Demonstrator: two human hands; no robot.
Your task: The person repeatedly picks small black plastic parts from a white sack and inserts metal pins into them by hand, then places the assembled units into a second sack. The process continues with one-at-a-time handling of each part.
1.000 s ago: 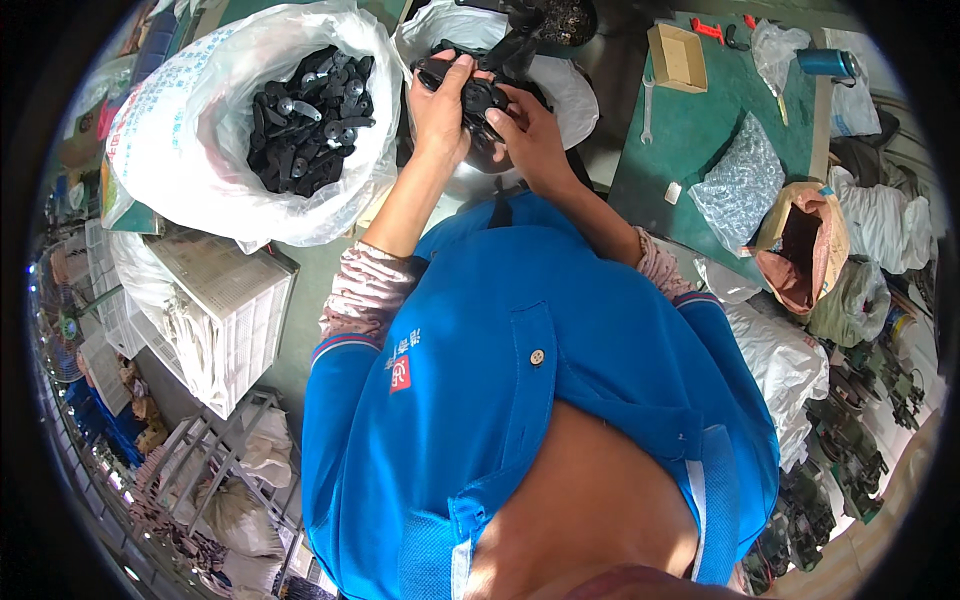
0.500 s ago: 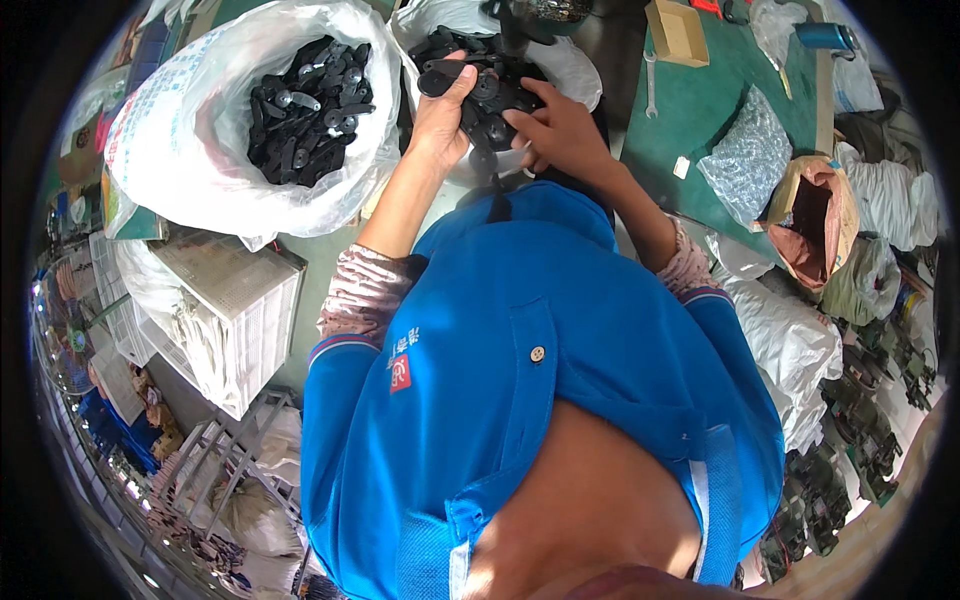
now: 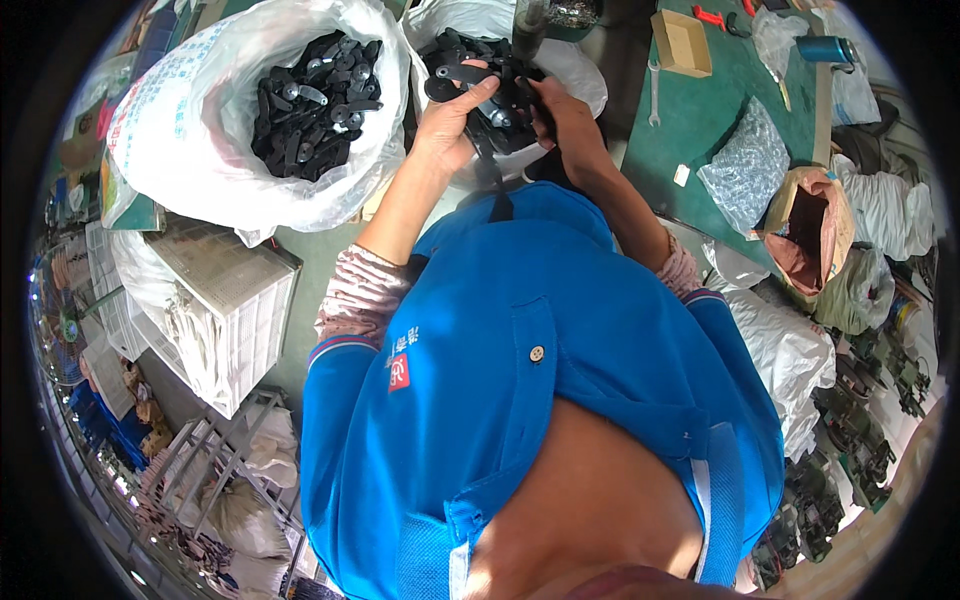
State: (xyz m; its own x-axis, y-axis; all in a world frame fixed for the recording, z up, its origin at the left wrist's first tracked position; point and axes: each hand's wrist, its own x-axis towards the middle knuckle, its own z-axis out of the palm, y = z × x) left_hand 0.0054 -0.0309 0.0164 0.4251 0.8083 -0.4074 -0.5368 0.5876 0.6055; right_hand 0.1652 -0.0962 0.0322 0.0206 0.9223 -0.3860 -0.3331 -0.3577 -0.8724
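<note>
**A black elongated plastic part is held in the left grip**

The left grip, a bare hand, is closed on this part, with the thumb pressing from above; the rounded end of the part points out to the left. The right grip, also a bare hand, has its fingers curled just beside, near other dark pieces, but I cannot tell if it holds one of them. Both are above an open white plastic bag, which contains many similar black parts.

To the left of this bag stands a larger white plastic bag, wide open, with a heap of small black plastic pieces inside.

On the right side is a green tabletop. It carries a shallow tan cardboard box, a silver metal wrench and a crumpled clear plastic bag. A blue cylinder lies near its far right corner.
</note>
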